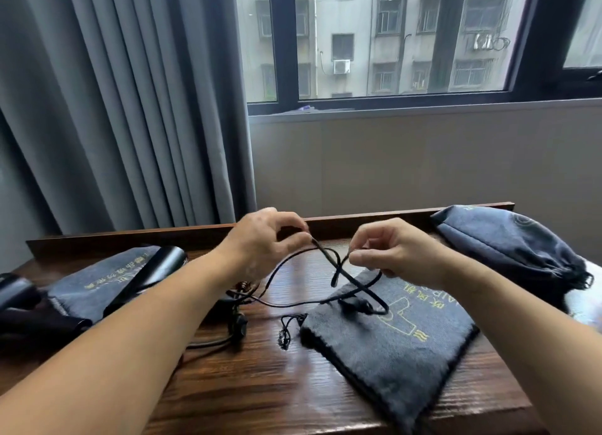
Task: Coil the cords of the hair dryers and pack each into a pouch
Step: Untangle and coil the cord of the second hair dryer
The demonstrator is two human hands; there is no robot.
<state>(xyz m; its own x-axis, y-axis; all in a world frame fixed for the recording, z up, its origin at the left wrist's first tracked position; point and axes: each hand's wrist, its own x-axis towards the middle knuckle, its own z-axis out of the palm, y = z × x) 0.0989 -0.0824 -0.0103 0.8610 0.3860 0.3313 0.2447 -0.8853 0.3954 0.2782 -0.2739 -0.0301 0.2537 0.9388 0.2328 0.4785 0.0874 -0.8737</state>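
My left hand (260, 239) pinches a black cord (329, 260) above the wooden table (247, 385). My right hand (391, 249) pinches another stretch of the same cord close by, and the two stretches cross between my hands. The cord loops down onto a flat dark grey pouch (391, 343) with yellow print. A black hair dryer (156, 271) lies on a second grey pouch (97, 284) at the left. At the far left edge sits another black hair dryer (19, 301). A filled, drawn-shut pouch (511, 249) rests at the right back.
A black plug and cord (237, 327) lie on the table under my left forearm. The flat pouch's drawstring (286, 330) trails at its left. A raised wooden lip (358, 221) runs along the table's back. Grey curtains and a window stand behind.
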